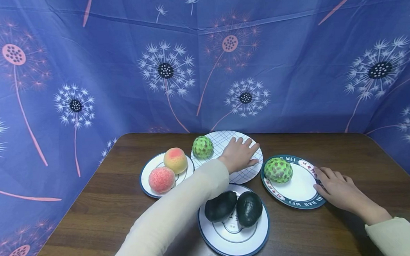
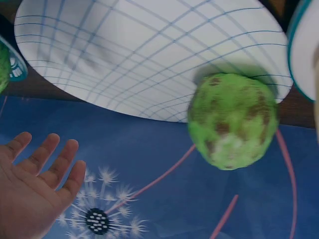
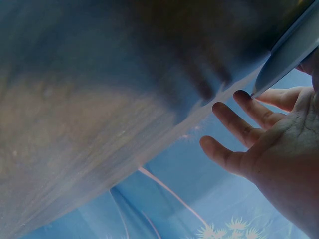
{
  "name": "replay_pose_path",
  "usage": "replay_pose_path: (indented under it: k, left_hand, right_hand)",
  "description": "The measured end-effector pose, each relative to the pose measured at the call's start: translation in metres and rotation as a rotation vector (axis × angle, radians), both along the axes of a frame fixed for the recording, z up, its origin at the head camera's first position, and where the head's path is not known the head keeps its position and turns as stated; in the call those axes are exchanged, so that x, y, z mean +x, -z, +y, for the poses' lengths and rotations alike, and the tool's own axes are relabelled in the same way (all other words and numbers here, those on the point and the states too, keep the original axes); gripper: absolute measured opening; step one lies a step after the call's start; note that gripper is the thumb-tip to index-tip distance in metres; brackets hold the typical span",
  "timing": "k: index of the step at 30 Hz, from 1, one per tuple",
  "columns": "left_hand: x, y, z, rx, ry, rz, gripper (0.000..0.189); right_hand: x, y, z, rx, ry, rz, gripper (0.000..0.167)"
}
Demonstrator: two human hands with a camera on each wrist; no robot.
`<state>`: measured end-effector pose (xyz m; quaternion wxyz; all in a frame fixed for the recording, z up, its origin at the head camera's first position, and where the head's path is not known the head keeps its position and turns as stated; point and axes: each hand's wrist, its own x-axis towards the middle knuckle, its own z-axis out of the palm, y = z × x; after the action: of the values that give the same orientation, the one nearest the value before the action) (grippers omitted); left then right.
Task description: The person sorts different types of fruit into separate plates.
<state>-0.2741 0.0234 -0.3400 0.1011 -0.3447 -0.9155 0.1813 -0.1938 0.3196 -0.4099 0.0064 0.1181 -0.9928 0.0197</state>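
My left hand (image 1: 240, 154) is over the right part of a white plate with blue grid lines (image 1: 241, 176), its fingers spread and holding nothing. A bumpy green sugar apple (image 1: 202, 147) sits on that plate's left side; in the left wrist view the sugar apple (image 2: 233, 121) is apart from the hand (image 2: 40, 184). My right hand (image 1: 340, 188) is at the right rim of a green-rimmed plate (image 1: 302, 190), which bears another sugar apple (image 1: 278, 170). In the right wrist view its extended fingers (image 3: 234, 124) lie by the plate's edge (image 3: 286, 57); the thumb is mostly hidden.
Two peaches (image 1: 161, 179) lie on a small blue-rimmed plate (image 1: 146, 186) at the left. Nearer stands a larger blue-rimmed plate (image 1: 235, 247) with two dark avocados (image 1: 249, 208). Everything is on a brown wooden table (image 1: 101, 216), with a blue dandelion-print cloth (image 1: 124, 70) behind it.
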Motion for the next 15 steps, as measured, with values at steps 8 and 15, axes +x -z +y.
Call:
replay_pose_path:
  k: [8, 15]
  left_hand:
    - [-0.01, 0.007, -0.028, 0.03, -0.059, -0.013, 0.051]
    - [-0.02, 0.011, -0.053, 0.036, -0.144, -0.021, 0.053]
  right_hand:
    - [0.001, -0.001, 0.0, -0.006, 0.001, -0.005, 0.06]
    - [0.001, -0.002, 0.0, 0.0, -0.001, 0.002, 0.061]
